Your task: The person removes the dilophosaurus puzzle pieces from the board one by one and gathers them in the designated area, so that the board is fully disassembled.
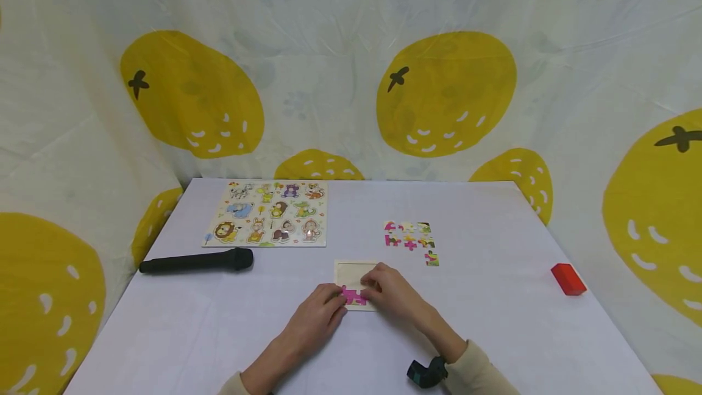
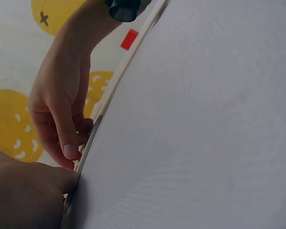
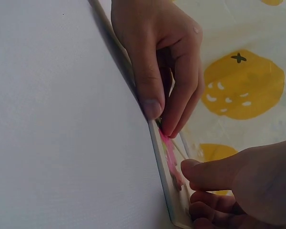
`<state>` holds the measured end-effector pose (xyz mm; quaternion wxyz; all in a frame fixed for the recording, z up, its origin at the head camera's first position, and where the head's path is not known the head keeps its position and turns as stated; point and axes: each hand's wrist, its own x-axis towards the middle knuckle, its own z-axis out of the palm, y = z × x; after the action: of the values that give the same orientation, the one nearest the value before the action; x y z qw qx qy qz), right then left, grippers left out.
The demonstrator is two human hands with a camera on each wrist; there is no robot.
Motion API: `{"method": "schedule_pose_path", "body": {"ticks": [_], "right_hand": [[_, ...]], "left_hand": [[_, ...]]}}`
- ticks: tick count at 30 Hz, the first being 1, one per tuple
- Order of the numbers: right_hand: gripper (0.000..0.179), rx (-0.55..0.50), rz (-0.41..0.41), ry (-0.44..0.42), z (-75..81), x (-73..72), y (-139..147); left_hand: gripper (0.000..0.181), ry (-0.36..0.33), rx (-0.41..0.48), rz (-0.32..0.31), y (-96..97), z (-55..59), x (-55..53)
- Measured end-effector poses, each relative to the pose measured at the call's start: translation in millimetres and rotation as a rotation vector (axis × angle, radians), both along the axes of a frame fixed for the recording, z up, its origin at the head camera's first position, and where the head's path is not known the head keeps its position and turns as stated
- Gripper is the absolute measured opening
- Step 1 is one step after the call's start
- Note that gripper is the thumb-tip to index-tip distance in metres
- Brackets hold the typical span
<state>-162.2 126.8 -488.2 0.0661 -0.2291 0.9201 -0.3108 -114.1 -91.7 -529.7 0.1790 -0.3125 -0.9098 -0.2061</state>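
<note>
A small pale puzzle tray (image 1: 349, 270) lies in front of me, with joined pink jigsaw pieces (image 1: 353, 295) along its near side. My left hand (image 1: 319, 311) grips the tray's left edge; in the right wrist view its thumb (image 3: 151, 106) is at the rim and its fingers reach the pink pieces. Over the tray's right part is my right hand (image 1: 396, 290), thumb and fingers bent. Its thumb (image 3: 195, 172) comes right up to the end of the pink pieces in the right wrist view. I cannot tell whether it pinches a piece.
Several loose jigsaw pieces (image 1: 410, 241) lie behind the tray to the right. An animal picture board (image 1: 267, 213) is at the back left, with a black microphone (image 1: 197, 261) before it. A red block (image 1: 568, 279) sits near the table's right edge. Fruit-patterned cloth (image 1: 329, 96) surrounds the table.
</note>
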Motion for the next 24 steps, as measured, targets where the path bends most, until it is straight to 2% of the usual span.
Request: {"method": "schedule_pose_path", "body": {"ticks": [12,24], "right_hand": [[0.019,0.044,0.014,-0.010,-1.0,4.2,-3.6],[0.022,0.062,0.018,-0.021,-1.6,6.6,-4.4]], "left_hand": [[0.021,0.056,0.024,-0.010,0.4,-1.8,-1.3],[0.023,-0.013,0.012,0.003,-0.1,0.4,-0.2]]}}
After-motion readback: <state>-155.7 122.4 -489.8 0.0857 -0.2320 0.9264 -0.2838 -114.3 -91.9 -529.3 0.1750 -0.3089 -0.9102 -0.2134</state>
